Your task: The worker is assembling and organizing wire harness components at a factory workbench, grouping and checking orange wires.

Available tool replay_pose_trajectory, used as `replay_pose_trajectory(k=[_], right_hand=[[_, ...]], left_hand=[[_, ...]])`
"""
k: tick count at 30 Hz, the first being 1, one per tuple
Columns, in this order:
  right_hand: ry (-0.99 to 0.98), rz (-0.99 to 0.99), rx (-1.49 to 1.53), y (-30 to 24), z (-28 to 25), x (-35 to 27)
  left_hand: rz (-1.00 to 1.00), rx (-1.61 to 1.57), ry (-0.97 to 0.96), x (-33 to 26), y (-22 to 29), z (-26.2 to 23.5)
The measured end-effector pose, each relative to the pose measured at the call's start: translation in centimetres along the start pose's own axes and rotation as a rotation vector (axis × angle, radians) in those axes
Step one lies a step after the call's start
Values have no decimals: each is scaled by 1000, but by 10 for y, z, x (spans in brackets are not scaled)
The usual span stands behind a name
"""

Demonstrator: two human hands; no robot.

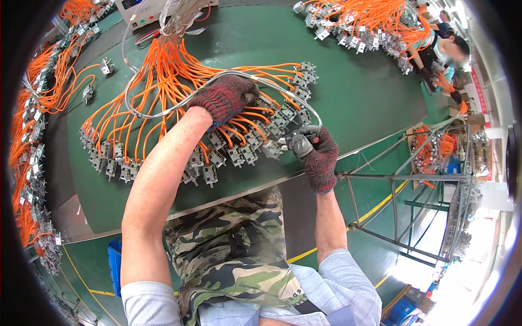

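Note:
Dark red and black knit gloves cover both my hands. My left hand [225, 100] is closed above a fan of orange cables [163, 70]; what its curled fingers hold is hidden. My right hand [319, 157] is closed on the end of a grey cable [280, 87], at the near right of the bundle. This cable loops over the orange ones and passes by my left hand. Grey metal connectors [247, 155] with small fittings end the orange cables, spread in an arc on the green tabletop [364, 103]. Several lie right beside my right fingers.
A light-coloured instrument box [157, 13] stands at the back. More orange cable bundles lie along the left [32, 179] and at the back right [364, 22]. A metal frame [402, 178] stands right of the table. Another person [440, 51] works at the far right.

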State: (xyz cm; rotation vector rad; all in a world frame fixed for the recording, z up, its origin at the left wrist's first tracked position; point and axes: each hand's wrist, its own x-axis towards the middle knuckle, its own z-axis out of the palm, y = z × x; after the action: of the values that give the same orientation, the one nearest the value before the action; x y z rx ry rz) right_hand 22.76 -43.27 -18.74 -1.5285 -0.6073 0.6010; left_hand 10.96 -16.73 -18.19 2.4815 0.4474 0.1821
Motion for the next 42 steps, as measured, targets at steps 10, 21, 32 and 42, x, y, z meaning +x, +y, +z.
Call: replay_pose_trajectory(k=[10, 21, 32, 42], right_hand=[[-47, -269, -90, -12, 20, -26], [21, -420, -346, 12, 41, -37], [-10, -506, -422, -3, 57, -43], [-84, -563, -490, -13, 62, -40]], left_hand=[[68, -5, 33, -2, -11, 6], [100, 4, 56, 6, -18, 13], [94, 0, 23, 4, -13, 7], [103, -62, 12, -5, -10, -6]])
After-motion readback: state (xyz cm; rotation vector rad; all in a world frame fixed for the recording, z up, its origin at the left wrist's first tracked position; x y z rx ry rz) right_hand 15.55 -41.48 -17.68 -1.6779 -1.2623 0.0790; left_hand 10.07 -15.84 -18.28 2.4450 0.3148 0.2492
